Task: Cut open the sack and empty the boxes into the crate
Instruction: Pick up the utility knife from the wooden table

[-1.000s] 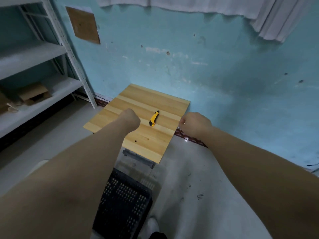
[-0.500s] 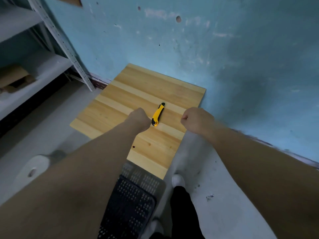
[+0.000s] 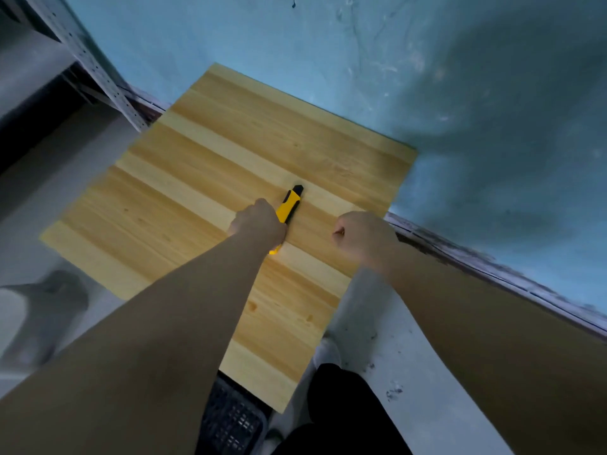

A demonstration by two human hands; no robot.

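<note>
Two hands over the table (image 3: 184, 205): our left hand (image 3: 259, 223) curled over the knife (image 3: 288, 208), grip unclear; right hand (image 3: 363, 236) fisted, empty. Crate (image 3: 230, 421) under the table; sack unseen. We judged: seat fingers round the handle, blade retracted, before lifting.

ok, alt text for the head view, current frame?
Seen from above, the person's left hand is closed into a fist over the handle end of a yellow and black utility knife lying on a light wooden tabletop, while the right hand hovers as a fist beside it. A black perforated plastic crate sits on the floor under the table's near edge.
</note>
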